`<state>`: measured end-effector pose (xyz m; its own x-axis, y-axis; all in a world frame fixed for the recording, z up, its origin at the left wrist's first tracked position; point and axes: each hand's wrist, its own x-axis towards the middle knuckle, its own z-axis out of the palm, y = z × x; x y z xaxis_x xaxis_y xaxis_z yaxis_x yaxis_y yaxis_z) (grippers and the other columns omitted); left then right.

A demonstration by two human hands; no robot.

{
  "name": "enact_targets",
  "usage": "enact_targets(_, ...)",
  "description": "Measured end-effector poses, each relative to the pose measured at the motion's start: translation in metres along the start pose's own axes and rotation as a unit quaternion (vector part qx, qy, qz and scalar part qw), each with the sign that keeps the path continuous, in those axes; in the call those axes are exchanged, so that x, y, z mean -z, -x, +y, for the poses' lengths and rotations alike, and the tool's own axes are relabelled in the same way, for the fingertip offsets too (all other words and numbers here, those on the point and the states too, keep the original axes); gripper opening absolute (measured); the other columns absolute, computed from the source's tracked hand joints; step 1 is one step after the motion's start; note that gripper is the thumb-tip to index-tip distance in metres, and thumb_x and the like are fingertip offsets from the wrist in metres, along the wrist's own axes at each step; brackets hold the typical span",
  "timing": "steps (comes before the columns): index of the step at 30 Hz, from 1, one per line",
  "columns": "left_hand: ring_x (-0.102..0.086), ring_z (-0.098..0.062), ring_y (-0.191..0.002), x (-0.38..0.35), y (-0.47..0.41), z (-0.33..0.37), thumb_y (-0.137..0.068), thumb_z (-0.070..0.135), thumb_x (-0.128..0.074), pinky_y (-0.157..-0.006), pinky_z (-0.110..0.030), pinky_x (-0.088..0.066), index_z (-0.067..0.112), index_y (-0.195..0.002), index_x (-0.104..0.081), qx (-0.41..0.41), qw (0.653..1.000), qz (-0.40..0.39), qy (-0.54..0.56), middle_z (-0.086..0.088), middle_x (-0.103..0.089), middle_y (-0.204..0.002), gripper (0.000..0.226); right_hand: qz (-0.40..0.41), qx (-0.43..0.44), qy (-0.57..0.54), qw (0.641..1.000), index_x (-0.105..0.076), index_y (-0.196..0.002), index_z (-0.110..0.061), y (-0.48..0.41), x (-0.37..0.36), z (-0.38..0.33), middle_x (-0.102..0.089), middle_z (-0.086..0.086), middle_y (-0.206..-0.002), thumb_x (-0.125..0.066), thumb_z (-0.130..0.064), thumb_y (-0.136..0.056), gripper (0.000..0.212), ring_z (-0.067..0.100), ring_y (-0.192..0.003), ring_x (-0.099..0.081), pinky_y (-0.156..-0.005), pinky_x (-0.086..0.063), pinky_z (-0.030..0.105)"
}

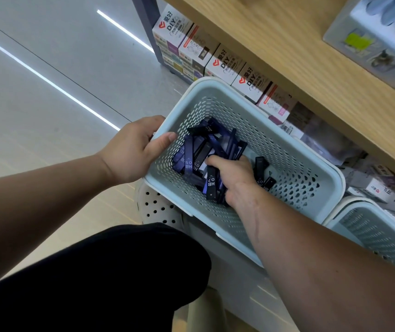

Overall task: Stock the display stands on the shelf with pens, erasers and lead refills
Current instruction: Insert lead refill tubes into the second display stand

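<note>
Op: Shop aisle on my feed. Pale grey floor [36, 104] with bright light streaks, wooden shelf [287, 44] top right, and a row of boxes [225, 63] printed "DIY" tucked under it.

Lead: Where's the stock?

Op: Lead refills [191, 154] sit in a light blue perforated basket [287, 149], piled toward its left half. They're slim dark blue and black cases. A few read "HB 0.5".

Lead: Grip state?

Op: Left grip [134, 149] is clamped on the basket's left corner. The thumb is hooked over the rim to the inside; the fingers are outside and hidden. Right grip [237, 178] is down in the pile, fingers curled round a bundle of refills. Case ends stick out past both sides of the fist. The HB 0.7 case [211, 185] lies against its thumb side. I can't count how many it has hold of.

Lead: Is the basket resting on anything?

Op: It's tilted. A white holed plastic piece [158, 207] is just below its near-left corner, but I can't tell if they're touching. A second basket [378, 233], same colour, is just beside it on the right, cut off by the frame edge.

Lead: Anything else?

Op: Black trouser leg [95, 271] bottom left. Grey display box [371, 37] on top of the shelf, far right, too blurred for me to read the contents. More small packs on the lower level behind the baskets, also blurred.
</note>
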<state>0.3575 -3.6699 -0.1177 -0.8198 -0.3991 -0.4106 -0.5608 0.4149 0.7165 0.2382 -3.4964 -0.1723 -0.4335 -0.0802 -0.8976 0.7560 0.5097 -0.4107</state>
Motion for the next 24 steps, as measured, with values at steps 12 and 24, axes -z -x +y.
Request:
enact_targets(12, -0.056, -0.014, -0.080, 0.004, 0.002, 0.005, -0.087, 0.064, -0.045, -0.065, -0.030, -0.043, 0.029, -0.116, -0.054, -0.008, 0.995, 0.049, -0.084, 0.007, -0.055, -0.101, 0.046, -0.082, 0.008, -0.043, 0.996, -0.069, -0.108, -0.012, 0.037, 0.045, -0.009, -0.076, 0.008, -0.085, -0.083, -0.006, -0.074, 0.037, 0.021, -0.065, -0.072, -0.052, -0.055, 0.030)
enact_targets(24, -0.058, -0.011, -0.067, -0.036, 0.017, 0.091, -0.065, 0.072, -0.067, -0.063, -0.030, -0.048, 0.025, -0.097, -0.059, -0.028, 0.989, -0.136, 0.055, -0.001, -0.064, -0.078, 0.058, -0.115, 0.049, -0.195, 0.973, -0.072, -0.107, -0.003, 0.084, 0.046, -0.019, -0.076, 0.020, -0.097, -0.078, -0.004, -0.075, 0.033, 0.036, -0.084, -0.074, -0.073, -0.061, 0.048)
